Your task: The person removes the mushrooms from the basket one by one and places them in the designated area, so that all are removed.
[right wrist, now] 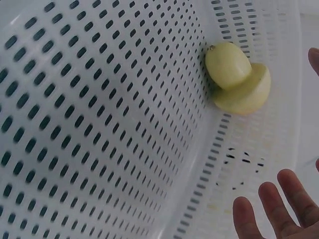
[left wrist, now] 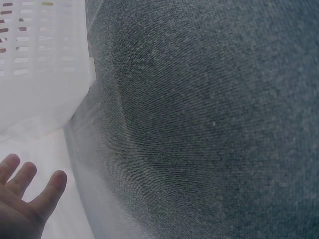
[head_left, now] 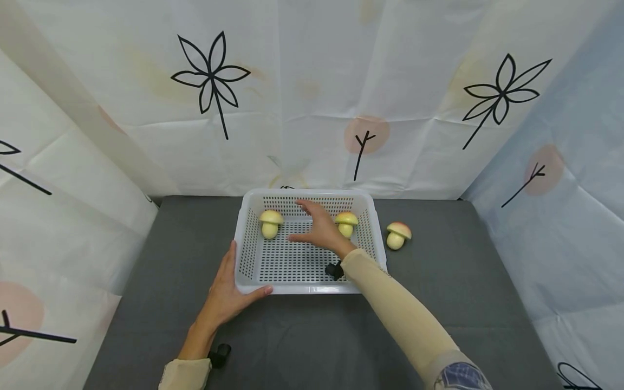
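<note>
A white perforated plastic basket [head_left: 312,288] sits on the dark grey table. Inside it, a yellow toy mushroom [head_left: 270,223] leans near the back left, and a second one with an orange-tinged cap [head_left: 346,219] is at the back right. Over the basket's middle is my right hand [head_left: 322,228], thumb and fingers spread wide with nothing between them. My left hand [head_left: 228,291] rests at the front left corner, fingers straight along the left side and thumb by the front rim. In the right wrist view, one mushroom [right wrist: 228,67] lies beyond the spread fingers [right wrist: 271,196].
A third toy mushroom [head_left: 398,235] with an orange and yellow cap lies on the table [head_left: 439,260], just right of the basket. White cloth [head_left: 302,97] printed with leaves and twigs hangs behind the table and along both sides.
</note>
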### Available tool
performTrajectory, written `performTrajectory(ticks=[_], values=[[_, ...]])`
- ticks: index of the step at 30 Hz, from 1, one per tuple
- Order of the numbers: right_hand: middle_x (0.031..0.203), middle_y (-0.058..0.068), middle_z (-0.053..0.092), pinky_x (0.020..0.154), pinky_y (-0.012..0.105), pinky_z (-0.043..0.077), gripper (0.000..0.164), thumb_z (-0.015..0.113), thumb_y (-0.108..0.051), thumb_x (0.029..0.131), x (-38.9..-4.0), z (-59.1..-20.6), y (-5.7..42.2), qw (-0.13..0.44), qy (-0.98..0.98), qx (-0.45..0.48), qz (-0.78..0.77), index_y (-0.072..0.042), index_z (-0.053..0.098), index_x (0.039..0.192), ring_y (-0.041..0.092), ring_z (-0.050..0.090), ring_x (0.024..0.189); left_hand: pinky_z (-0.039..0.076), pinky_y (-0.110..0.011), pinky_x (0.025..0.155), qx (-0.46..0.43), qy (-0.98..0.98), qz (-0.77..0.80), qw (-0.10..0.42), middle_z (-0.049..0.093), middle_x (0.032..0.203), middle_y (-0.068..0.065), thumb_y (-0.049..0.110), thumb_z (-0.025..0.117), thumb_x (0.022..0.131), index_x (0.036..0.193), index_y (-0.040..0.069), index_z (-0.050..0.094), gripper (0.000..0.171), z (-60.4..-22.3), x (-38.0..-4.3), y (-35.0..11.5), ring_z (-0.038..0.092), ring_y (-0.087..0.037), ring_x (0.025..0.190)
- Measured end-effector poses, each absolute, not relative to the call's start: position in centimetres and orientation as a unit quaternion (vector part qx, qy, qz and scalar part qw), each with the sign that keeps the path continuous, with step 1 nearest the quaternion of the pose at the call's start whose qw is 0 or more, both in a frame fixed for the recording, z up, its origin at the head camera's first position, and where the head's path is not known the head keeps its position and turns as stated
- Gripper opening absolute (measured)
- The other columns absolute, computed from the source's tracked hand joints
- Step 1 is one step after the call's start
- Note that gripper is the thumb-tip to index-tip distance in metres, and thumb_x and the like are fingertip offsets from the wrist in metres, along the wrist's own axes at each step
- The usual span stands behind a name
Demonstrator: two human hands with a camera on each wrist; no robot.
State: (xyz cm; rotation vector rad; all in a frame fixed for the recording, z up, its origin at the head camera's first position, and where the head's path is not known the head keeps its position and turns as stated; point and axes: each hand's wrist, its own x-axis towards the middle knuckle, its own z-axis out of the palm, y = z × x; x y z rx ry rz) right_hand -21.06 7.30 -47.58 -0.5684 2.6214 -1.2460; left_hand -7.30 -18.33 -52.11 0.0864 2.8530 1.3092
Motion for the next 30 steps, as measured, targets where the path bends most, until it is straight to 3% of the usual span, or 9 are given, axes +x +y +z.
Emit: performTrajectory(ticks=[9,15,21,30], values=[[0.151,0.014,0.045,0.104,0.046,0.043,0.097,0.091,-0.030,0.078,-21.8,-49.5,4.5,0.122,0.878,-0.177,-0.428,-0.014,0.037,0.157,0.034,0.046,0.135,0.032,-0.072,0.101,0.033,0.908,0.418,-0.008,0.020,0.164,-0.019,0.053,0.090,0.071,0.165,0.017,0.001,0.135,-52.3,-7.3,-18.3,0.037,-0.044,0.139],[0.153,0.010,0.044,0.106,0.043,0.042,0.100,0.092,-0.029,0.076,-22.1,-50.5,3.0,0.135,0.879,-0.163,-0.427,-0.014,0.036,0.157,0.028,0.047,0.135,0.032,-0.072,0.102,0.031,0.907,0.421,-0.006,0.019,0.164,-0.020,0.052,0.090,0.071,0.165,0.021,-0.002,0.135,-52.3,-7.3,-18.3,0.036,-0.045,0.138],[0.158,0.011,0.038,0.114,0.046,0.032,0.102,0.092,-0.029,0.077,-22.2,-51.0,1.9,0.148,0.885,-0.158,-0.411,-0.015,0.033,0.159,0.029,0.037,0.144,0.031,-0.072,0.102,0.028,0.907,0.420,-0.004,0.018,0.164,-0.020,0.053,0.089,0.072,0.164,0.023,-0.004,0.135,-52.3,-7.3,-18.4,0.035,-0.045,0.139],[0.157,0.015,0.038,0.111,0.052,0.036,0.105,0.093,-0.032,0.075,-22.7,-51.7,1.2,0.157,0.901,-0.138,-0.380,-0.025,0.032,0.160,0.033,0.040,0.142,0.032,-0.071,0.102,0.031,0.905,0.423,-0.005,0.018,0.164,-0.019,0.051,0.090,0.072,0.164,0.023,-0.003,0.135,-52.2,-7.2,-18.3,0.035,-0.045,0.139]])
